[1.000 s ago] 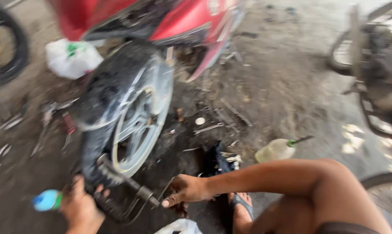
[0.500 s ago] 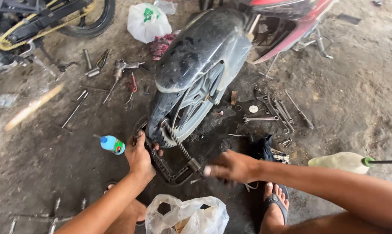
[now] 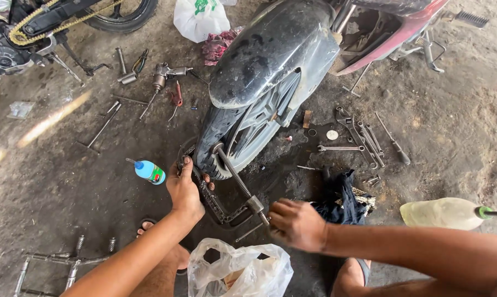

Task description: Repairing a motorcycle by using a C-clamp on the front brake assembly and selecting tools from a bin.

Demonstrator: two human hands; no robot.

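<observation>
A red motorcycle's rear wheel (image 3: 248,129) under a black mudguard (image 3: 270,52) stands on the dirt floor in front of me. A large black screw clamp (image 3: 218,203) grips the bottom of the tyre. My left hand (image 3: 185,190) holds the clamp's frame against the tyre at its left side. My right hand (image 3: 298,223) is closed around the end of the clamp's long threaded screw (image 3: 237,176), near its handle bar. A small blue bottle (image 3: 148,170) lies just left of my left hand.
Wrenches (image 3: 358,137) and screwdrivers lie right of the wheel, an impact tool (image 3: 163,74) and rods to its left. A clear plastic bag (image 3: 240,269) sits between my arms, a black rag (image 3: 342,195) and a pale squeeze bottle (image 3: 443,213) to the right. Another motorcycle (image 3: 45,22) stands top left.
The view has swung left and down, so the wheel and clamp sit higher and more central. Both hands stay on the clamp; my right hand has shifted slightly along the screw's end.
</observation>
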